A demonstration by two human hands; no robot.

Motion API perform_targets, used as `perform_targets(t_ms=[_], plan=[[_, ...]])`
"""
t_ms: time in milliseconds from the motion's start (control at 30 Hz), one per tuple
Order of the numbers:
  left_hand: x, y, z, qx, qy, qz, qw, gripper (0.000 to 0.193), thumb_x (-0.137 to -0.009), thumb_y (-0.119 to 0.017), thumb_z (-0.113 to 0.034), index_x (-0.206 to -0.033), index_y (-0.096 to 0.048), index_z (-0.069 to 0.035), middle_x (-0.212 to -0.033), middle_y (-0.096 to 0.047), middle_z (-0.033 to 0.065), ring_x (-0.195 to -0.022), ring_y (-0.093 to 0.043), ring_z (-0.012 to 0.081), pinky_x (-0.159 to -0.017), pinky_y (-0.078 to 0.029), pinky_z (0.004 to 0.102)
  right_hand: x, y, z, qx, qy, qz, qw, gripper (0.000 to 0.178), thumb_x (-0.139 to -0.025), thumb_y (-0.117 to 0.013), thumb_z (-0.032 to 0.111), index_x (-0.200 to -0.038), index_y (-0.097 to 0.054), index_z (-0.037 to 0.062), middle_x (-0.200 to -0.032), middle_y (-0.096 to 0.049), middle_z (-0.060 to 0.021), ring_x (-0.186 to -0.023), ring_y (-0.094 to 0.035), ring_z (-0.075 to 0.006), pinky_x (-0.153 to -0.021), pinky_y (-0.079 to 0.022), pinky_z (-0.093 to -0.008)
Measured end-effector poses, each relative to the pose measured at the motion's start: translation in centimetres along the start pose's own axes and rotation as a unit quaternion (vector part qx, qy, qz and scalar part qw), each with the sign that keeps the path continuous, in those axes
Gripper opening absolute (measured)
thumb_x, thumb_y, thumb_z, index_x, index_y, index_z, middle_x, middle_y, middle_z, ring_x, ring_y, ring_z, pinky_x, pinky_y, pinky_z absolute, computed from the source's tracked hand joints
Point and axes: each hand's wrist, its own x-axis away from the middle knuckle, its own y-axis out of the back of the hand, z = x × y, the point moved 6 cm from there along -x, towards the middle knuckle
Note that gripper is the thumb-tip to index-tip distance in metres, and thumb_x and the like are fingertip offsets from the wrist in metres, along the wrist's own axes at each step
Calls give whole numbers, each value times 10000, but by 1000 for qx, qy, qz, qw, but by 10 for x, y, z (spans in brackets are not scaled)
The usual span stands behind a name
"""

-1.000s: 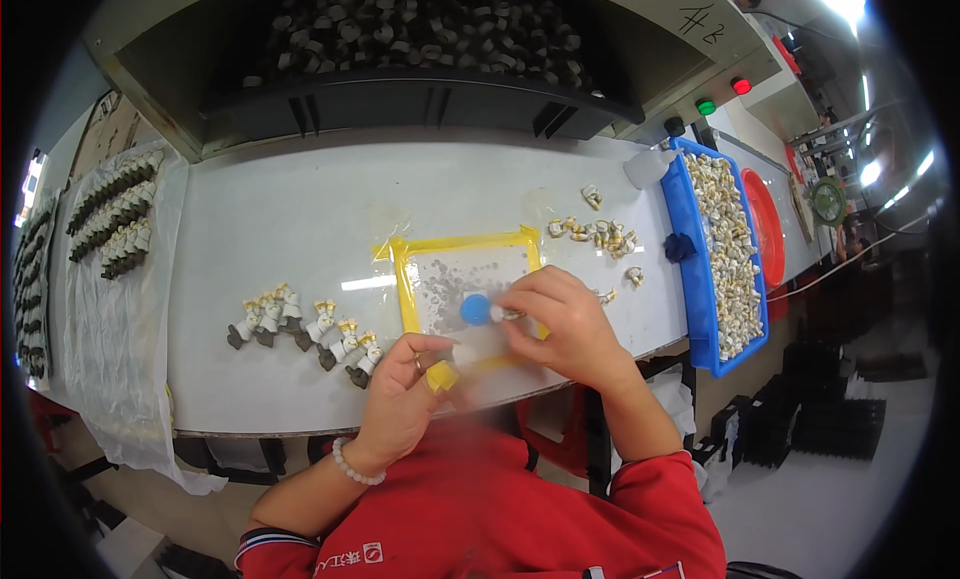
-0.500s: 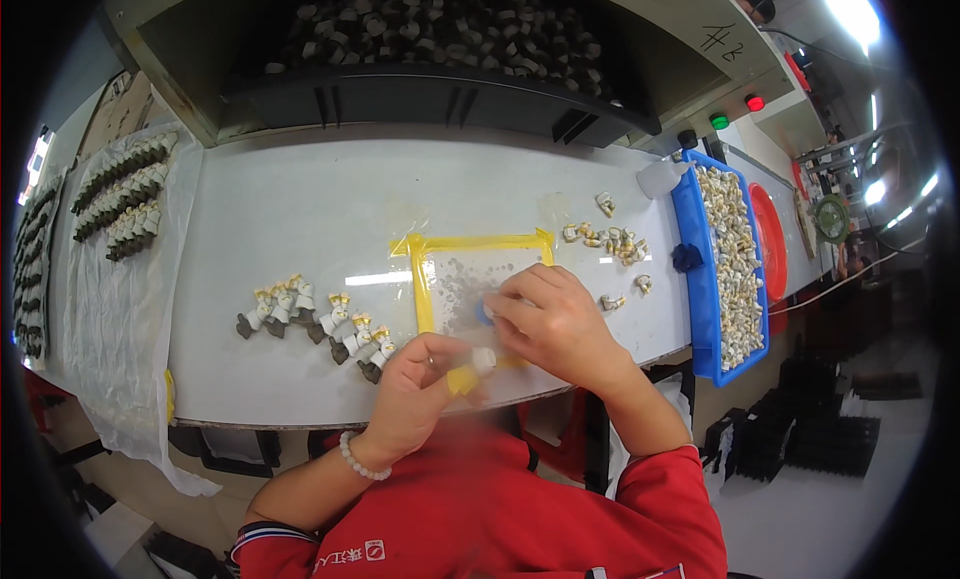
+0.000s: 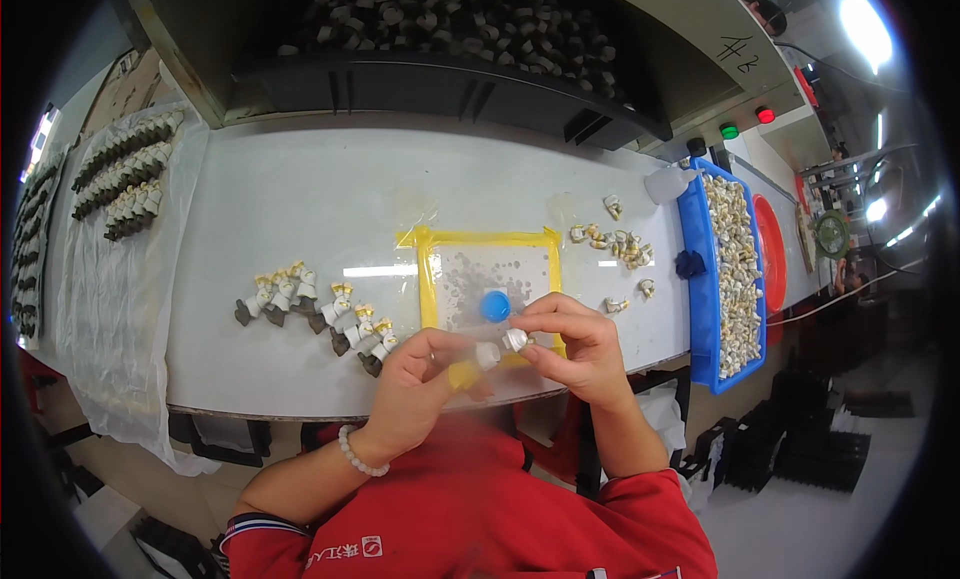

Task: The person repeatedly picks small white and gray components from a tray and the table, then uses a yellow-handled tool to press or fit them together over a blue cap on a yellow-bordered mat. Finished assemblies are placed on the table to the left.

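My left hand [image 3: 408, 384], with a beaded bracelet at the wrist, is closed on a small white part [image 3: 487, 355]. A yellow patch [image 3: 463, 375] shows by its thumb, too blurred to make out. Between the thumb and forefinger of my right hand [image 3: 583, 357] is a small white figurine piece [image 3: 515, 340] with gold-brown detail. The two pieces are close together, a small gap apart. Just beyond them a round blue cap [image 3: 494, 305] rests on the yellow-taped square [image 3: 428, 279]. Several white figurines [image 3: 350, 329] with gold tops and dark bases lie left of my left hand.
Loose white-and-gold pieces [image 3: 625, 247] lie at the right. Beyond them stand a blue tray [image 3: 702, 329] full of similar pieces and a white bottle [image 3: 665, 186]. A black bin [image 3: 400, 94] of white parts spans the back. Rows of figurines [image 3: 130, 184] stand on plastic sheeting at far left.
My right hand has drawn back from over the blue cap toward my left hand, uncovering the cap. The white figurine piece in its fingers now shows. My left hand has barely moved.
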Motion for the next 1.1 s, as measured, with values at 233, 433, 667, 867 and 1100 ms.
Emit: perform_targets(t_ms=[233, 433, 667, 867, 1100], plan=[[0, 0, 0, -9, -8, 2, 1000, 234, -888, -599, -10, -1103, -508, -13, -999, -647, 200, -801, -650, 236, -714, -542, 335, 2, -5, 4, 38, -19, 30, 999, 304, -725, -693, -30, -1028, -697, -13, -938, -630, -107, -881, -590, -174, -768, -455, -276], [4, 2, 3, -31, -53, -16, 998, 199, -884, -608, -4, -1073, -546, 6, -977, -659, 179, -755, -656, 217, -694, -564, 336, 6, -8, 10, 100, 30, 65, 992, 308, -735, -712, -34, -1041, -700, 6, -921, -633, -92, -782, -589, -135, -620, -461, -242], [4, -1, 2, -40, -69, -12, 997, 188, -885, -598, 12, -1068, -557, 12, -961, -660, 165, -777, -665, 216, -688, -576, 331, 11, -9, 9, 105, 24, 51, 993, 306, -744, -700, -61, -1043, -699, 6, -921, -641, -99, -768, -592, -141, -609, -466, -239], [5, -1, 2, -79, -79, -18, 994, 160, -893, -585, 17, -1051, -557, 10, -971, -658, 164, -792, -668, 213, -689, -576, 320, 11, -10, 14, 121, 14, 57, 991, 300, -739, -695, -63, -1032, -699, 2, -908, -644, -99, -766, -598, -157, -616, -466, -247], [6, -5, 1, -49, -54, 6, 997, 169, -893, -574, 37, -1056, -541, 7, -992, -650, 156, -817, -668, 213, -705, -573, 315, 8, -10, 11, 97, -4, 81, 992, 300, -723, -700, -59, -1016, -701, 1, -896, -645, -98, -772, -606, -175, -648, -475, -267]])
